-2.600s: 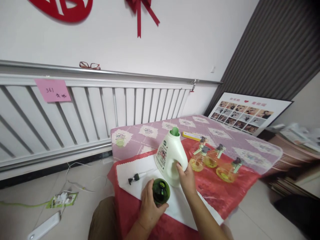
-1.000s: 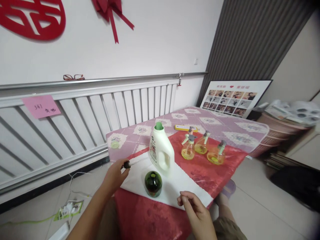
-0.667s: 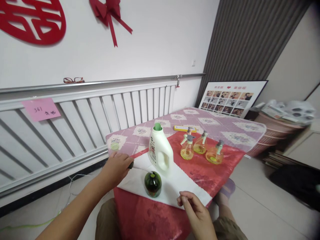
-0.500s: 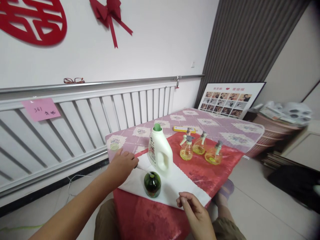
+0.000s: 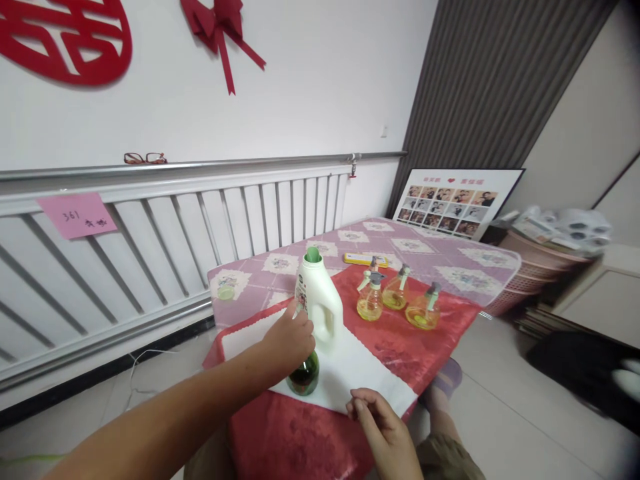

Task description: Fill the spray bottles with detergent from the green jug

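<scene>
A dark green glass bottle [image 5: 304, 380] stands upright on a white cloth [image 5: 350, 370]. My left hand [image 5: 290, 339] is closed over the bottle's top, around a spray head that its fingers now hide. Just behind rises a cream jug [image 5: 325, 300] with a handle and a green piece in its mouth. My right hand [image 5: 383, 423] hovers at the cloth's front edge, apart from the bottle. Its fingers are curled in, and no object shows in them.
Several clear spray bottles [image 5: 370, 307] with yellow liquid stand on the red cloth [image 5: 400, 347] to the right. A yellow-edged case [image 5: 366, 260] lies behind them. A pale green round lid [image 5: 226, 293] rests at the table's left edge, beside the radiator [image 5: 190, 233].
My left hand has moved right and over the green bottle, bringing the spray head above its neck; the white tube seen entering it before is now hidden. My right hand has barely moved.
</scene>
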{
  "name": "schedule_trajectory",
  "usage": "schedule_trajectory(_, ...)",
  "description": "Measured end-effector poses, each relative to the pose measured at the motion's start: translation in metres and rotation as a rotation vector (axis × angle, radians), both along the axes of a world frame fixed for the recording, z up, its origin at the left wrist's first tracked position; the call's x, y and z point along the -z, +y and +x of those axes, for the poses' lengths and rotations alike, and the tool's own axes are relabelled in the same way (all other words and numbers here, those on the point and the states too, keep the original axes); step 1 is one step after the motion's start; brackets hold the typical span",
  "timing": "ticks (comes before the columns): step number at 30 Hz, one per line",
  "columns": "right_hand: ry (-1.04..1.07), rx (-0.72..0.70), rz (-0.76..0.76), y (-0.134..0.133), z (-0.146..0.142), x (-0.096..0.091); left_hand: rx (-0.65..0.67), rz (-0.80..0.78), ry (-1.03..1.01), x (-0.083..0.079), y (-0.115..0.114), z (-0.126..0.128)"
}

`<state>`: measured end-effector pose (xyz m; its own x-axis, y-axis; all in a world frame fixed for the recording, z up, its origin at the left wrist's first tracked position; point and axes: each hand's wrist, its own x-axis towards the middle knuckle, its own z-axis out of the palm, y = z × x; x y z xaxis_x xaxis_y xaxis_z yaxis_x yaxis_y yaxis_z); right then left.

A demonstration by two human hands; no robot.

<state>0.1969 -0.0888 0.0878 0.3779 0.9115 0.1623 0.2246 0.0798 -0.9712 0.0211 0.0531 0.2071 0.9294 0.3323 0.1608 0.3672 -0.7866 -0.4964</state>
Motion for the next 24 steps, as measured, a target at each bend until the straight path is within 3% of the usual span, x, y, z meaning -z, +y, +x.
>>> schedule_trajectory(5,0.02,-0.029,0.005,0.004,-0.006,0.001,0.075,-0.027,0.012,0.011,-0.003,0.002)
schedule_trajectory(8,0.03,-0.065,-0.001,0.009,-0.009,0.005,0.084,-0.062,-0.107,0.01,-0.005,-0.004)
schedule_trajectory(12,-0.028,-0.061,-0.016,0.019,-0.008,0.009,-0.119,-0.221,-0.4,0.016,0.0,-0.031)
schedule_trajectory(15,-0.067,-0.045,-0.01,0.034,-0.007,0.005,-0.352,-0.414,-0.744,0.047,0.005,-0.053)
schedule_trajectory(18,-0.083,-0.051,0.004,0.054,-0.013,-0.004,-0.491,-0.675,-1.002,0.096,0.0,-0.058)
schedule_trajectory(21,-0.092,-0.071,0.012,0.075,-0.025,-0.01,-0.542,-0.847,-1.081,0.137,-0.013,-0.044)
schedule_trajectory(24,-0.1,-0.088,0.006,0.091,-0.038,-0.013,-0.639,-0.901,-1.12,0.153,-0.028,-0.021)
